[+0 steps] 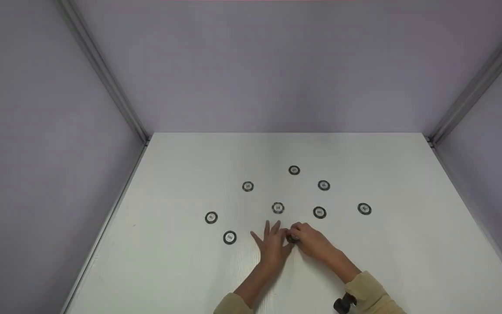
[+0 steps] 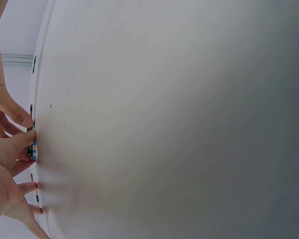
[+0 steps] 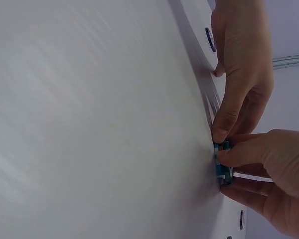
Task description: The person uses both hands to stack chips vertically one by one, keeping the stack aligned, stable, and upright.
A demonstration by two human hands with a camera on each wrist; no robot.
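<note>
Pale lilac walls with metal corner rails enclose a white tabletop (image 1: 181,270), and both hands meet near its front middle. The thing between them is a small stack of poker chips (image 1: 293,238), sitting flat on the tabletop directly between the 2 hands, touching both. The right hand (image 1: 314,241) comes in from the right with its fingers and thumb curled around the stack, pinching its edges; the right wrist view shows the stack (image 3: 223,167) edge-on with blue and white rim stripes, held against the surface by these fingertips (image 3: 224,158). The left hand (image 1: 273,245) lies beside it on the left, fingers spread fairly straight and flat on the tabletop, its thumb tip (image 3: 220,133) pressing against the stack's side rather than gripping it. Neither hand is nearer: both touch it. The stack has no long axis in plan; it is round, and its short axis stands upright. How many chips it holds cannot be told.

8 single chips lie flat and well apart in a loose arc beyond the hands, the nearest being the middle chip (image 1: 278,207) just past the fingertips and another chip (image 1: 229,237) off to the left. Each is dark-rimmed with a pale centre label, too small to read.
</note>
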